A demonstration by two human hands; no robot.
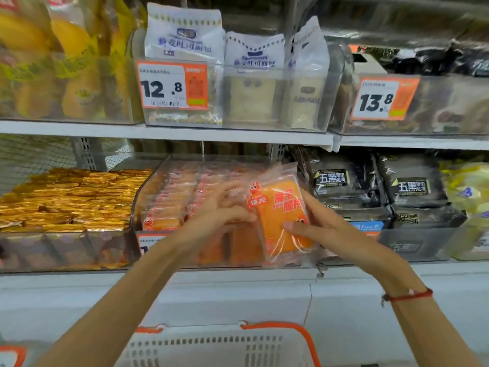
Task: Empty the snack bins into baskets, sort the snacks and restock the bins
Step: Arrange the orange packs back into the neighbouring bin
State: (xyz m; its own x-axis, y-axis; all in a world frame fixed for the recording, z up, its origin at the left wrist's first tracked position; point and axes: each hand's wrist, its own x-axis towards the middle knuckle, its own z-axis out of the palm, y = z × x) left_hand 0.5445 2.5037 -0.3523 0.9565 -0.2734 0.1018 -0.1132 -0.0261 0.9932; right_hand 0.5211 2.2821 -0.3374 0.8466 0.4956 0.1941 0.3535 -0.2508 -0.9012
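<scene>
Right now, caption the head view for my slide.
Both hands, left and right, hold orange snack packets at the clear bin, basket below.

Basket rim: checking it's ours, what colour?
Orange rim on a white basket, head view.

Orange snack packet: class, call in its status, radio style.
Right hand grips the orange snack packet, upright at the bin front. Left hand on packets in the clear bin. Basket below, nothing blocking.

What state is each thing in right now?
Orange packet: upright, held at the bin front.
Right hand: grips the packet.
Left hand: fingers curled on the packets.
Middle bin: holds rows of orange packets.
Basket: below, contents unseen.
</scene>
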